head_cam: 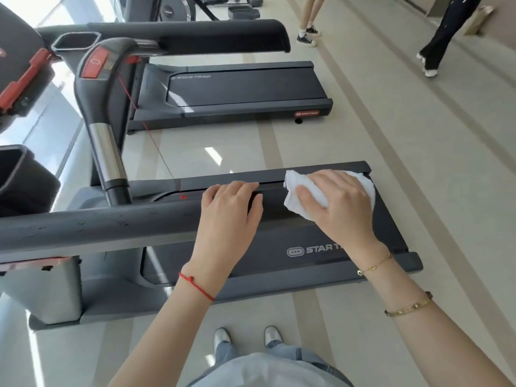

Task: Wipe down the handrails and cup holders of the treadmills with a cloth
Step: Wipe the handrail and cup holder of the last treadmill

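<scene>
A dark grey handrail [111, 222] of the nearest treadmill runs across the view from the left. My left hand [229, 213] lies over it, fingers curled over its far side. Just to the right, my right hand [340, 202] grips a white cloth [298, 196] bunched round the rail's free end, which the cloth and hand hide. An open cup holder [16, 174] sits at the left edge. The neighbouring treadmill's cup holder [75, 41] and its handrail [223, 32] are at the top.
The belt deck [321, 255] lies below my hands. A curved upright with a chrome grip [107, 155] and a red safety cord [156, 146] stand left of centre. Two people [307, 23] [441, 37] walk the pale floor at the top right.
</scene>
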Demonstrator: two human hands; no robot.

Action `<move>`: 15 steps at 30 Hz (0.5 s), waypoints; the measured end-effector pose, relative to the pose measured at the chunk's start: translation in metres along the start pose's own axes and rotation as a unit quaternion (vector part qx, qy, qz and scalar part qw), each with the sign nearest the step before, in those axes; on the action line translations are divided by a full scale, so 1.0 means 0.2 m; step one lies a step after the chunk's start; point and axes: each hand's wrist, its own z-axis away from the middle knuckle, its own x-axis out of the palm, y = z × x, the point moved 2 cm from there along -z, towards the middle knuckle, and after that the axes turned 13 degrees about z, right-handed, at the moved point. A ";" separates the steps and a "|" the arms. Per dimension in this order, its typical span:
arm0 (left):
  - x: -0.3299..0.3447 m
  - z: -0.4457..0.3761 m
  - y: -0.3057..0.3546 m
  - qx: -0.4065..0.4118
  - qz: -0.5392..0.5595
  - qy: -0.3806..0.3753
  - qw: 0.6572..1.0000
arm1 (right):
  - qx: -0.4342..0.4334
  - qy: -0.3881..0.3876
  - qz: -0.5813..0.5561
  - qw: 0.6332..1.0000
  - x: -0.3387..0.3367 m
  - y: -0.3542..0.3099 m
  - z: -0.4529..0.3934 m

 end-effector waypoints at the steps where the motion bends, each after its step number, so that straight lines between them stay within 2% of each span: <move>1: 0.03 -0.01 0.03 -0.005 -0.001 0.002 1.000 | 0.001 -0.028 -0.002 1.000 -0.01 0.05 -0.02; 3: 0.08 -0.03 0.08 -0.013 -0.001 0.010 1.000 | 0.042 -0.116 -0.021 0.992 0.00 0.15 -0.06; 5: 0.13 -0.04 0.13 -0.019 -0.004 0.013 1.000 | 0.125 -0.216 -0.150 0.957 0.01 0.27 -0.10; 6: 0.15 -0.05 0.14 -0.022 -0.007 0.013 1.000 | 0.159 -0.238 -0.230 0.930 0.01 0.31 -0.10; 7: 0.16 -0.05 0.16 -0.025 -0.010 0.013 1.000 | 0.178 -0.239 -0.283 0.912 0.01 0.34 -0.09; 8: 0.17 -0.05 0.17 -0.028 -0.011 0.013 0.999 | 0.179 -0.226 -0.303 0.909 0.01 0.35 -0.06; 12: 0.19 -0.05 0.18 -0.037 -0.015 0.018 0.999 | 0.095 -0.112 -0.262 0.954 0.01 0.32 0.10; 15: 0.20 -0.05 0.19 -0.036 -0.017 0.025 0.999 | 0.078 -0.120 -0.244 0.959 0.03 0.34 0.07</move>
